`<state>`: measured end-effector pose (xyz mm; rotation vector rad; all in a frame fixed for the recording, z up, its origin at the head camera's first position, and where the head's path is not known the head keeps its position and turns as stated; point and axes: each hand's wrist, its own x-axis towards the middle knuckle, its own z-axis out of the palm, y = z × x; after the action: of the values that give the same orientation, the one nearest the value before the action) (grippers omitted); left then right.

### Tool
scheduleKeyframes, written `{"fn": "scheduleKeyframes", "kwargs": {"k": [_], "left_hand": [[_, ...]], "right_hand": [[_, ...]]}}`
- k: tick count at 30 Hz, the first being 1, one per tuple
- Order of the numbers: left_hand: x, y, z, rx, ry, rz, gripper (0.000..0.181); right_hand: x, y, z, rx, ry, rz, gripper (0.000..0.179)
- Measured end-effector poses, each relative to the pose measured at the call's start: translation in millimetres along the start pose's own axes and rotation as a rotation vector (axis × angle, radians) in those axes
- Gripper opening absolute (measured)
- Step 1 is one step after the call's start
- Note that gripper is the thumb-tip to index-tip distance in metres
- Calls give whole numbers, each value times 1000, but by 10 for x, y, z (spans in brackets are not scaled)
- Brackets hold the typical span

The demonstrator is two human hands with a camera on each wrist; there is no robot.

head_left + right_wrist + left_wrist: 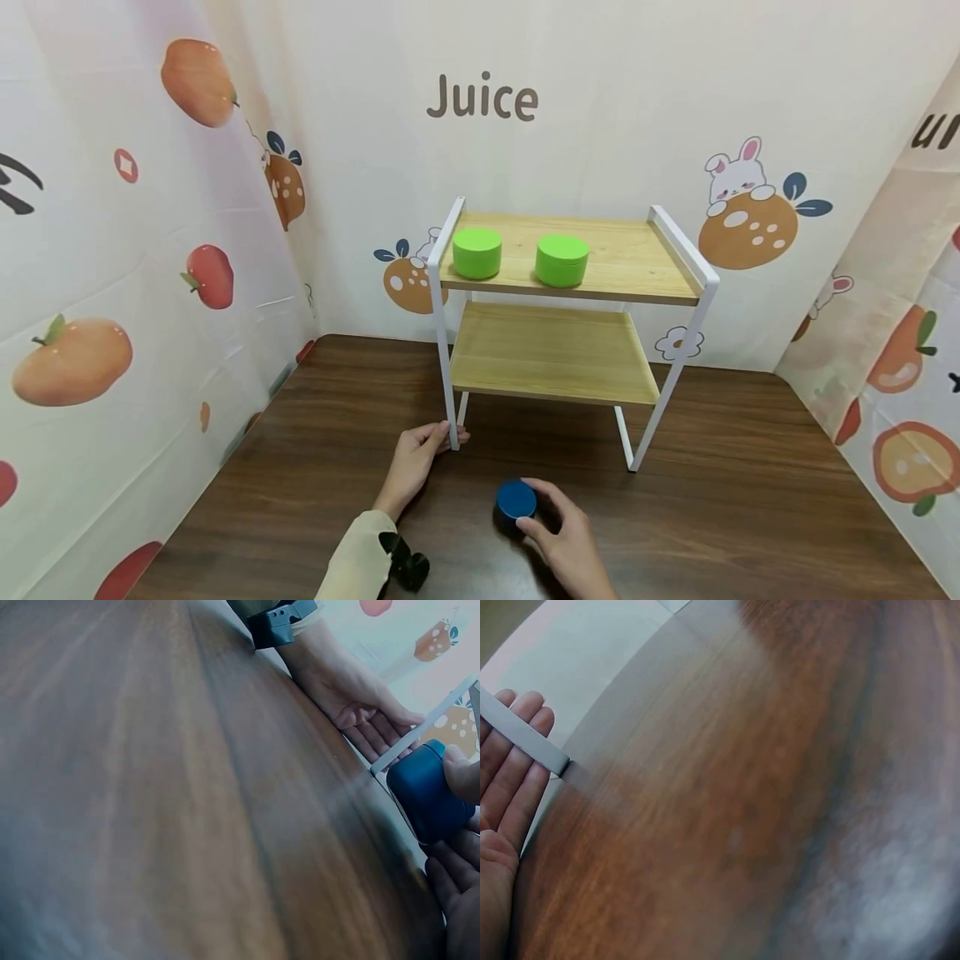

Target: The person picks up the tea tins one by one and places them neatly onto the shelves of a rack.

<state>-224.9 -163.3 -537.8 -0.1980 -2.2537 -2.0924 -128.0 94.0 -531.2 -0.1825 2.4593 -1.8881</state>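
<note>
A two-tier shelf rack with wooden boards and a white frame stands on the table. My left hand grips the foot of its front left leg, thumb in front and fingers passing behind. The left wrist view shows those fingers stretched out behind the white leg. In front of the rack, my right hand holds a small round blue container by its sides, thumb on the near side and fingers on the far side. The right wrist view shows the blue container between thumb and fingers.
Two round green lidded containers, one at the left end and one nearer the middle, sit on the top board. Fruit-printed curtains enclose the dark wooden table at the back and both sides.
</note>
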Motion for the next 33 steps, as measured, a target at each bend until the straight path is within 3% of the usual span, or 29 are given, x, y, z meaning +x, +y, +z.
{"fn": "scheduleKeyframes", "kwargs": {"k": [21, 33], "left_hand": [[10, 5, -11, 11, -1, 9, 35], [-3, -12, -11, 5, 1, 4, 39]], "right_hand": [[48, -24, -70, 53, -47, 30, 46], [53, -21, -47, 46, -18, 5, 42]]}}
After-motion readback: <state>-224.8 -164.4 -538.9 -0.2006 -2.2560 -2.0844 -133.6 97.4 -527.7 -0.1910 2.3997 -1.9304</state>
